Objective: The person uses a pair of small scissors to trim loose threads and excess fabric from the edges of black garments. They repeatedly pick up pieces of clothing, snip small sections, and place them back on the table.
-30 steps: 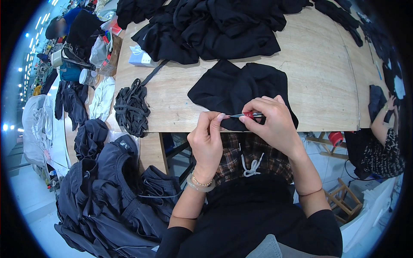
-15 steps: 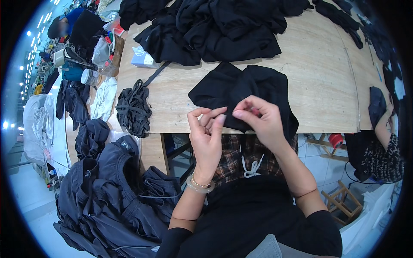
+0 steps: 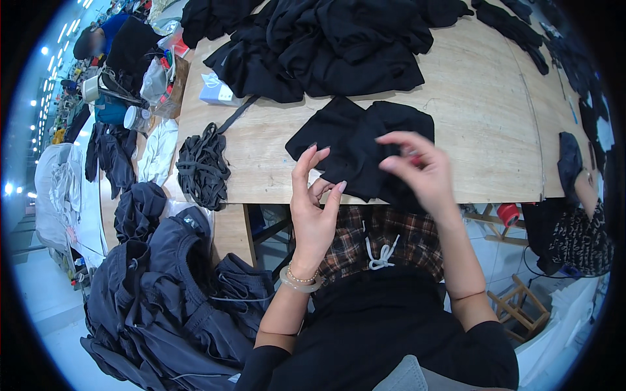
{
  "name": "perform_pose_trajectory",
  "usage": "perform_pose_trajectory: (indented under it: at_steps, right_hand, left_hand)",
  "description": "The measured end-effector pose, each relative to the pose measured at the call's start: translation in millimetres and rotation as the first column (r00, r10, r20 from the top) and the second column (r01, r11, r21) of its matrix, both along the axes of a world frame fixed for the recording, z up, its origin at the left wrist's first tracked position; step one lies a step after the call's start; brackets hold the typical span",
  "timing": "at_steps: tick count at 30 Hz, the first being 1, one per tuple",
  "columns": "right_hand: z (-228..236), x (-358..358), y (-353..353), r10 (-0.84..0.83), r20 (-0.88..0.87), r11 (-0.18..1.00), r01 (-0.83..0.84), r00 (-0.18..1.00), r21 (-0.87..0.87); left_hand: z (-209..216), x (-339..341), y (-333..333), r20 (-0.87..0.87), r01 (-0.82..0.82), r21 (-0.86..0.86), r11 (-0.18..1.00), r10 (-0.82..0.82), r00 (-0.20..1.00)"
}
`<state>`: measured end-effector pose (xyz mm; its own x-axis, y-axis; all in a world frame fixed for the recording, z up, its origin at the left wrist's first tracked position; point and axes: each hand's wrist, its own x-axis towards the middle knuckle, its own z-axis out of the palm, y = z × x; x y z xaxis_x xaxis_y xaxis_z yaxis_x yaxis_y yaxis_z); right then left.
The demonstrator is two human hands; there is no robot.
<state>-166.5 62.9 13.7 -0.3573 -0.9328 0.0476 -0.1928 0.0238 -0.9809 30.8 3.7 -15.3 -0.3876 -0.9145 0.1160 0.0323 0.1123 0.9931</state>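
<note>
A piece of black cloth (image 3: 342, 133) lies on the wooden table (image 3: 482, 150), its near part hanging over the front edge. Above its left side is my left hand (image 3: 313, 205), thumb pinched towards the curled lower fingers while the upper fingers stick up; whatever the pinch holds is too small to make out. Over the cloth's right side, my right hand (image 3: 427, 179) has thumb and index apart. Its other fingers curl round a small red thing (image 3: 411, 155), mostly hidden and slightly blurred.
A big heap of black cloth (image 3: 326, 52) covers the far table. To the left are a tissue box (image 3: 218, 91), a bundle of dark straps (image 3: 203, 166) and piled dark garments (image 3: 156, 287). Another person's arm (image 3: 587, 195) shows at the right, near a wooden stool (image 3: 521, 306).
My right hand has moved right, away from my left, and its thumb and index have spread. The upper fingers of my left hand have lifted. The black cloth stays about where it was.
</note>
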Motion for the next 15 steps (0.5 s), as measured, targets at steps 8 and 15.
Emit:
perform_pose_trajectory:
  at_steps: [8, 15]
  right_hand:
    - [-17.4, 23.0, -27.3, 0.05, -0.479, 0.931, -0.215, 0.876, -0.295]
    - [-18.4, 16.0, -18.4, -0.001, -0.184, 0.984, -0.032, 0.983, -0.178]
  left_hand:
    - [8.9, -3.0, -1.1, -0.141, 0.049, 0.144, 0.988, -0.029, 0.99]
    - [8.0, -2.4, -3.8, -0.045, 0.091, 0.148, 0.985, -0.085, 0.995]
